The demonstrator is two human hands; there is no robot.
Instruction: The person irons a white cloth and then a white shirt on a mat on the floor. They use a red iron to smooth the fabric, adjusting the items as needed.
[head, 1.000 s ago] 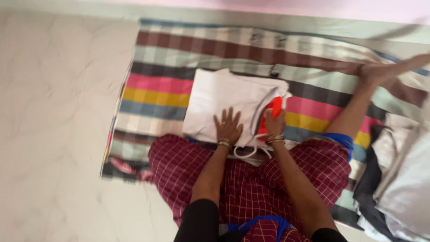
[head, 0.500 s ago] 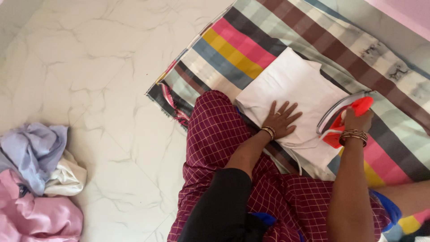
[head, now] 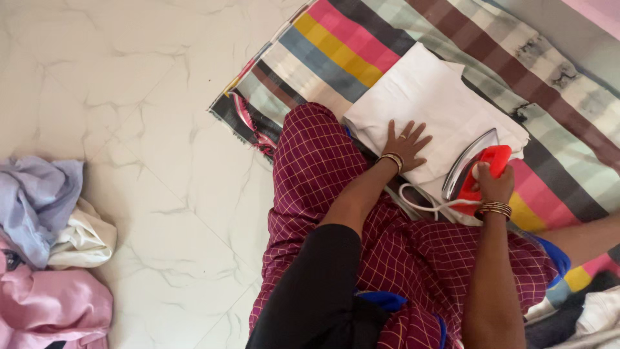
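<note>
The red-handled iron [head: 475,169] sits at the near right edge of the folded white garment [head: 434,113], its shiny metal soleplate tipped up on its side so the curved steel edge catches the light, and the right hand [head: 494,186] is wrapped tight around the handle, fingers closed on it. The left hand [head: 403,145] lies flat on the white cloth, fingers spread apart, holding nothing, just pressing the fabric smooth, and that's the worry: the palm is close beside the soleplate, so a quick sweep leftward could bring the metal onto the fingers. The white cord [head: 423,201] loops loose just below the iron, over the lap; it looks likely to snag on the wrist bangles or drag under the plate if the iron swings back. The garment is a crisp, matte woven cotton by the look of it, folded into a rough rectangle with soft layered edges, and resting the iron too long in one spot could scorch it. Under it lies a striped blanket [head: 336,52], bands of pink, yellow, blue, grey and brown, slightly rumpled with a fringed edge, spread straight on the floor, so a thick ridge beneath could press a crease in. The maroon checked trousers [head: 310,161] on the crossed legs crowd the near edge. Beyond, the glossy white marble floor [head: 129,97], and at far left a soft heap of lilac, cream and pink clothes [head: 45,252].
</note>
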